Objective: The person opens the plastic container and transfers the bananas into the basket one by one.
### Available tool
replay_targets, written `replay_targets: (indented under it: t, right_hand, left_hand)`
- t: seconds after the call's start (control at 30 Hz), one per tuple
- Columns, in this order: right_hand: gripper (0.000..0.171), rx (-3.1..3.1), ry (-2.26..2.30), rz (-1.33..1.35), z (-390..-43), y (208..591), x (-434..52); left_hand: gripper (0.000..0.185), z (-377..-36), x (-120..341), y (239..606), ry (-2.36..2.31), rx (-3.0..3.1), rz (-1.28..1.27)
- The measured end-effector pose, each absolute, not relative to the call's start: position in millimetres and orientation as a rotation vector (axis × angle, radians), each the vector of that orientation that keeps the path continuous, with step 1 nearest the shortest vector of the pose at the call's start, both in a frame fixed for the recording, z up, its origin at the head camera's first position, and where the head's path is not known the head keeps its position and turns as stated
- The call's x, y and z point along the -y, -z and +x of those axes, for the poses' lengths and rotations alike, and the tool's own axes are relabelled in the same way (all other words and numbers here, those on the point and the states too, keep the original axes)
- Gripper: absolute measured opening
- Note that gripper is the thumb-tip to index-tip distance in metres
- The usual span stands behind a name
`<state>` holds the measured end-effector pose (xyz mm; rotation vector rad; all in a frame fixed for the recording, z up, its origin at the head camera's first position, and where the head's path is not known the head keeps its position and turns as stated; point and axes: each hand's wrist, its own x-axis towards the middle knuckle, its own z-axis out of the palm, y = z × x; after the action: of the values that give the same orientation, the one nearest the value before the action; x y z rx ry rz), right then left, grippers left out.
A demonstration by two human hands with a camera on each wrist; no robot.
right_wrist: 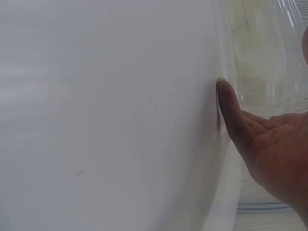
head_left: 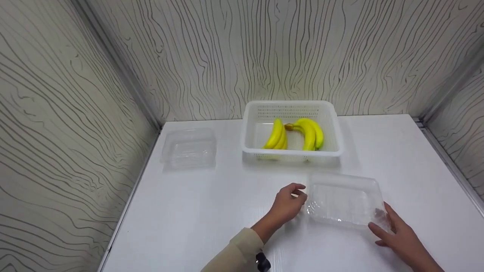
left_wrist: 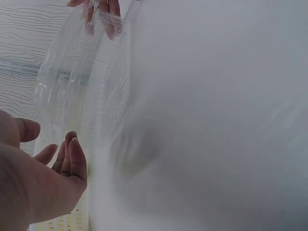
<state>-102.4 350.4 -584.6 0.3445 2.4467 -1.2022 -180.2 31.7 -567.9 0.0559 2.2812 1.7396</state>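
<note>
A clear plastic container point(head_left: 344, 198) is in front of the basket, right of centre. My right hand point(head_left: 404, 238) grips its right end, thumb at the near corner and fingers along the side. Beside the container's left end, my left hand point(head_left: 289, 204) has its fingers loosely bent, with a gap between thumb and fingertips. In the left wrist view, that hand point(left_wrist: 57, 168) overlaps the container's wall point(left_wrist: 72, 86), and the right hand's fingers point(left_wrist: 109, 21) show at the far end. The right wrist view shows a finger point(right_wrist: 231, 103) along the container's edge.
A white perforated basket point(head_left: 291, 152) stands at the back, holding two bunches of yellow bananas point(head_left: 277, 134), point(head_left: 310, 132). Another clear container point(head_left: 189, 149) sits at the back left of the white table point(head_left: 181, 219). Wood-patterned walls point(head_left: 227, 56) enclose the back and sides.
</note>
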Motion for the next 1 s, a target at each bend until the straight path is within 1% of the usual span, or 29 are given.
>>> replay_targets:
  t: [0.13, 0.4, 0.5, 0.63, 0.7, 0.83, 0.87, 1.0]
  right_hand:
    - [0.099, -2.452, 1.224, 0.362, -100, 583, -354]
    - [0.088, -2.406, 1.412, 0.454, -93, 586, -361]
    - [0.079, -2.431, 1.484, 0.448, -90, 590, -362]
    - [0.071, -2.441, 1.563, 0.423, -86, 595, -364]
    - [0.062, -2.422, 1.635, 0.421, -84, 596, -364]
    - [0.028, -2.365, 1.840, 0.395, -82, 598, -365]
    - [0.027, -2.347, 1.879, 0.398, -82, 597, -365]
    - [0.038, -2.313, 1.908, 0.429, -83, 595, -365]
  left_hand:
    - [0.033, -174, -28, 568, -1.659, -2.254, 0.098]
    - [0.040, -165, -28, 568, -1.538, -2.209, 0.166]
    - [0.040, -162, -30, 570, -1.542, -2.184, 0.159]
    - [0.040, -159, -32, 573, -1.619, -2.099, 0.143]
    - [0.041, -157, -34, 574, -1.656, -2.048, 0.134]
    - [0.043, -154, -35, 576, -1.685, -1.989, 0.129]
    - [0.043, -154, -36, 576, -1.692, -1.982, 0.129]
    - [0.041, -154, -37, 578, -1.737, -1.968, 0.114]
